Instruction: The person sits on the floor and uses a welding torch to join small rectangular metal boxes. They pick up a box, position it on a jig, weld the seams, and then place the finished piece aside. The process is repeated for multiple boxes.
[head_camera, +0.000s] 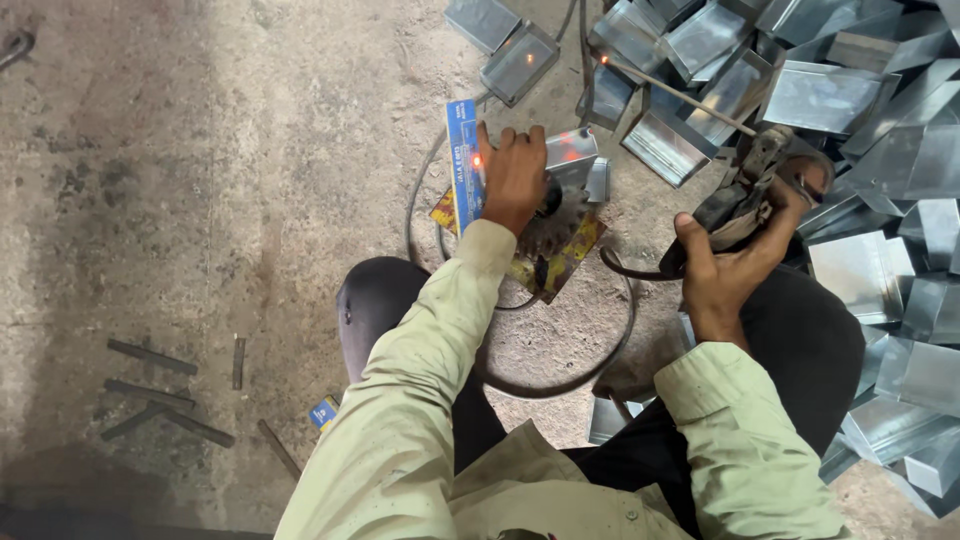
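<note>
My left hand (514, 172) rests palm-down on a small folded sheet-metal box (572, 152) that sits on a rusty yellow base (560, 252) on the floor. A blue flat packet (463, 160) stands on edge just left of that hand. My right hand (735, 262) grips a dark welding electrode holder (742, 195). A thin rod (680, 96) runs from the holder up and left, and its far tip (604, 60) glows orange above the metal boxes. A black cable (560, 380) loops from the holder across the floor between my knees.
Many shiny folded sheet-metal boxes (830, 100) are heaped at the top and right. Two more lie apart at the top middle (518, 62). Several short dark metal rods (160, 390) lie on the concrete floor at the lower left.
</note>
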